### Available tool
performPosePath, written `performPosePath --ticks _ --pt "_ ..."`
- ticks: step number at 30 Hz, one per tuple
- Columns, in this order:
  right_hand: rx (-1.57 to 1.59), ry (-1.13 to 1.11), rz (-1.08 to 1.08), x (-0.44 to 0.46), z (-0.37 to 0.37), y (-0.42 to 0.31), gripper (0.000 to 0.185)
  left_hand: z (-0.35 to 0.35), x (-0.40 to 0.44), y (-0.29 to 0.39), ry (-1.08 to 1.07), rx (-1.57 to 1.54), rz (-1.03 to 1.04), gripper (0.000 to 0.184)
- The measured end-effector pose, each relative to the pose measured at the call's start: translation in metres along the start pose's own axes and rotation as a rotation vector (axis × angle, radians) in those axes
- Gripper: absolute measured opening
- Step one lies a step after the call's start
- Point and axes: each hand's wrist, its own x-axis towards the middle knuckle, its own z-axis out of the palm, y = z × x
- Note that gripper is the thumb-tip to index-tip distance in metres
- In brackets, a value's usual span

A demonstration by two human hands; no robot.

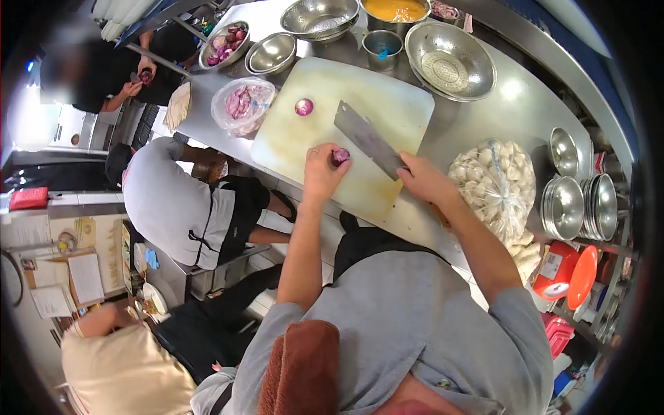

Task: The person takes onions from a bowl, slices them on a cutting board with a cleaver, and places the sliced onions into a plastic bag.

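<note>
My left hand is closed around a purple onion above the near part of a large, stained white cutting board. In my right hand is the handle of a cleaver; its broad blade slants up and left over the board, apart from the onion. A second purple onion lies by itself toward the board's upper left. My right fingers cover most of the cleaver's handle.
Left of the board sit a plastic bag of peeled onions and a bowl of purple onions. A colander stands at the back; a bag of garlic is on the right. Co-workers stand to the left, one peeling or cutting an onion.
</note>
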Motion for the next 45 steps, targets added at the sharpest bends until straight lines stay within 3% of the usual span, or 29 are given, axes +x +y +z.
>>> performPosePath --ticks 1,2,4,5,7,10,14,16,19,25,35,38,45 --pt "-0.15 0.14 -0.212 0.0 0.011 0.005 0.017 -0.003 -0.002 0.001 0.017 0.192 0.025 0.03" --pt "-0.141 0.153 -0.192 -0.004 0.019 0.01 0.017 -0.008 -0.003 0.001 -0.006 0.188 0.035 0.03" --pt "-0.178 0.133 -0.062 -0.011 0.021 -0.02 0.018 -0.023 0.0 0.014 -0.171 -0.027 -0.2 0.032" --pt "-0.177 0.135 -0.044 -0.012 0.027 -0.026 0.018 -0.024 0.003 0.005 -0.187 -0.036 -0.2 0.032" --pt "-0.219 0.165 -0.02 -0.016 0.039 -0.036 0.016 -0.025 0.011 -0.015 -0.162 0.102 0.25 0.036" --pt "-0.274 0.183 0.04 -0.016 0.056 -0.046 0.015 -0.013 0.016 -0.015 -0.268 0.014 0.133 0.037" --pt "-0.314 0.178 -0.007 -0.019 0.06 -0.058 0.014 -0.022 0.024 -0.013 -0.247 -0.036 0.109 0.028" --pt "-0.318 0.138 0.069 -0.018 0.069 -0.054 0.014 -0.028 0.034 -0.022 -0.449 -0.253 0.107 0.019" --pt "-0.409 0.101 0.048 -0.014 0.068 -0.062 0.015 -0.032 0.05 -0.023 -0.544 -0.139 0.183 0.015" --pt "-0.406 -0.049 0.155 -0.038 0.032 -0.097 0.019 -0.033 0.052 -0.009 -0.509 -0.021 0.137 0.016" --pt "-0.41 -0.033 0.135 -0.027 0.042 -0.085 0.015 -0.026 0.042 -0.002 -0.418 0.003 0.104 0.013" --pt "-0.271 -0.027 0.093 -0.017 0.046 -0.071 0.015 -0.026 0.041 -0.003 -0.398 0.008 0.135 0.013" --pt "-0.406 -0.009 0.109 -0.02 0.045 -0.073 0.018 -0.026 0.039 -0.003 -0.42 0.009 0.104 0.012"
